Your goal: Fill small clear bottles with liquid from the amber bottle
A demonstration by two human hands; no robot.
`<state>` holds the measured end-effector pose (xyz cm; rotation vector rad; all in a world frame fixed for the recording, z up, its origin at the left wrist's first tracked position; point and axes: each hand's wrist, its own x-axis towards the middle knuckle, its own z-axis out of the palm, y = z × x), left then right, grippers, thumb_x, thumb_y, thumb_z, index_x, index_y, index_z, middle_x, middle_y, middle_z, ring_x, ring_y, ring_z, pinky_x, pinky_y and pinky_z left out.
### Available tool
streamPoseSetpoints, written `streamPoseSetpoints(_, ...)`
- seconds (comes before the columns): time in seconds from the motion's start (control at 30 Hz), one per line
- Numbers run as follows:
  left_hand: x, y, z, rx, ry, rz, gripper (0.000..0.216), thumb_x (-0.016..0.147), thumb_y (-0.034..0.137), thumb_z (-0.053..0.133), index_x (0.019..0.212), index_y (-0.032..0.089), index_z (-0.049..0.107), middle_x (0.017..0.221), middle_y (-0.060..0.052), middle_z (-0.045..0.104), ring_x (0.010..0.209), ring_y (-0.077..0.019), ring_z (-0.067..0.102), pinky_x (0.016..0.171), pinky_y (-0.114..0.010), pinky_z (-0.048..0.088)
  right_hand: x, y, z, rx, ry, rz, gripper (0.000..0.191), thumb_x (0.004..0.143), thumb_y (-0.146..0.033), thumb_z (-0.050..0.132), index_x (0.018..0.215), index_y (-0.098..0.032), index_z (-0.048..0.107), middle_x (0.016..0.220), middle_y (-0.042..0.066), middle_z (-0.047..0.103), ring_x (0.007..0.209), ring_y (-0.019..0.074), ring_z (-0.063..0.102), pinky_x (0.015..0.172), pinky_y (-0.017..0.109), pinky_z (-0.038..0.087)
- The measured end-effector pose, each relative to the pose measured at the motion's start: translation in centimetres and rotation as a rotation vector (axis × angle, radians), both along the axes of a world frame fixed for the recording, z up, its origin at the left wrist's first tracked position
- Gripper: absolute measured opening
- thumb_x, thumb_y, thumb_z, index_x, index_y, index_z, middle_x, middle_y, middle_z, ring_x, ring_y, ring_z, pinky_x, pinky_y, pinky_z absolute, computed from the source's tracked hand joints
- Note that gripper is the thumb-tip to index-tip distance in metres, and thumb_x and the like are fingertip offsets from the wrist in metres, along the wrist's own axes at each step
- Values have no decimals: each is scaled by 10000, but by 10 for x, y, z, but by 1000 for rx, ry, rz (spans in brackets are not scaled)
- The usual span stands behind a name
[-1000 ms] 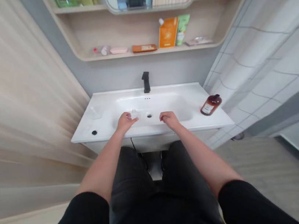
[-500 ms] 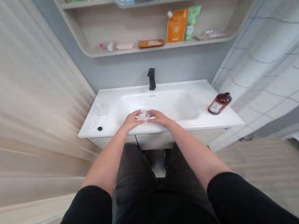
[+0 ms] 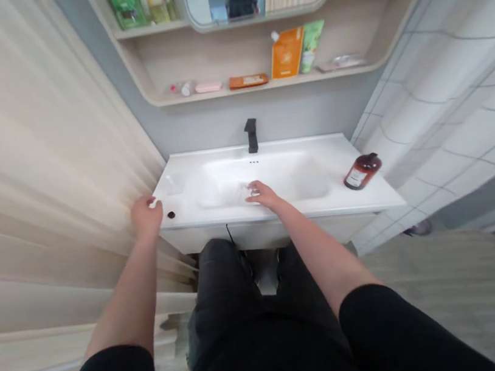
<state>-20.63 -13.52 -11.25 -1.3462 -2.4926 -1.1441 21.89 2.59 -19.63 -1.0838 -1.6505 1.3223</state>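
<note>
My right hand [image 3: 263, 195] is over the front of the white sink basin [image 3: 214, 178], its fingers closed around a small clear object [image 3: 244, 193]; its exact kind is too blurred to make out. My left hand [image 3: 146, 217] is at the left end of the counter by the curtain, fingers and thumb apart, with nothing visible in it. A small round black piece [image 3: 171, 214] lies on the counter just right of that hand. Behind it stands a faint clear container [image 3: 175, 183].
A black faucet [image 3: 251, 136] rises behind the basin. At the right counter end is a brown bottle [image 3: 362, 171] with a white label. A beige curtain [image 3: 64, 162] hangs at the left. Above, a shelf [image 3: 207, 95] carries an orange pouch [image 3: 287, 53] and a green tube [image 3: 313, 46].
My left hand has let go of the clear object and moved left to the counter's end. My right hand keeps the object over the basin. The view has tilted up slightly.
</note>
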Motion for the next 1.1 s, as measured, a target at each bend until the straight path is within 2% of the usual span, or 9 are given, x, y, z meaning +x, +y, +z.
streamPoseSetpoints(0.1, -38, -1, 12, -258, 44, -42, 303, 802, 395, 792, 1032, 214, 715, 1205, -188, 792, 1255, -435, 742, 1129, -541, 583, -1, -2, 3, -5, 1, -11, 642, 570, -346, 992, 1121, -284, 669, 1315, 53, 765, 1118, 278, 750, 1054, 490, 618)
streamPoseSetpoints(0.27, -48, 12, 3, -475, 57, -90, 313, 713, 439, 854, 878, 245, 672, 1097, -173, 813, 1238, -454, 759, 1099, -526, 588, 1, -8, 9, 9, 11, -4, 647, 573, -313, 999, 1131, -279, 671, 1341, 65, 757, 1141, 282, 742, 1078, 494, 604)
streamPoseSetpoints(0.37, -51, 13, -1, -477, 28, -61, 270, 724, 412, 849, 833, 257, 658, 974, -137, 813, 1171, -450, 776, 1070, -527, 590, 2, -11, 14, 4, 39, -12, 645, 594, -336, 989, 1146, -270, 663, 1360, 81, 750, 1135, 273, 724, 1084, 488, 599)
streamPoseSetpoints(0.47, -46, 5, 8, -328, -1, 26, 291, 803, 462, 819, 940, 236, 698, 1054, -155, 827, 1180, -433, 777, 1081, -527, 589, 2, -12, 16, -17, 100, -29, 630, 616, -366, 966, 1148, -262, 645, 1371, 92, 739, 1124, 262, 707, 1071, 473, 599)
streamPoseSetpoints(0.57, -18, -2, 24, -132, -55, 46, 385, 872, 516, 788, 1113, 223, 721, 1091, -125, 828, 1131, -373, 793, 1074, -506, 605, 1, -10, 15, -27, 117, -47, 634, 611, -382, 960, 1147, -270, 641, 1377, 85, 740, 1130, 265, 693, 1071, 471, 599)
streamPoseSetpoints(0.67, 32, 2, 38, 57, -203, -136, 535, 851, 527, 828, 1285, 249, 685, 1029, -45, 808, 973, -285, 806, 948, -424, 643, 1, -8, 13, -20, 129, -55, 664, 606, -385, 966, 1179, -286, 646, 1399, 80, 749, 1145, 276, 687, 1090, 488, 601)
streamPoseSetpoints(0.83, 119, 37, 42, 29, -365, -602, 355, 894, 550, 787, 1054, 235, 751, 859, -30, 741, 796, -233, 743, 804, -374, 619, 2, -8, 10, -12, 136, -37, 695, 584, -324, 956, 1209, -296, 653, 1445, 71, 733, 1093, 251, 706, 1076, 470, 620)
streamPoseSetpoints(0.97, 160, 68, 41, -25, -296, -702, 361, 946, 589, 756, 996, 234, 790, 813, -27, 735, 734, -220, 674, 738, -360, 555, 2, -9, 9, -11, 122, -29, 722, 589, -320, 956, 1250, -291, 668, 1461, 64, 720, 992, 216, 728, 1001, 434, 645)
streamPoseSetpoints(1.1, 179, 87, 43, -79, -173, -704, 314, 955, 549, 778, 944, 236, 796, 777, -29, 736, 784, -250, 685, 769, -364, 521, 1, -8, 9, -6, 112, -13, 723, 589, -315, 959, 1252, -284, 674, 1445, 61, 727, 969, 205, 733, 982, 418, 650)
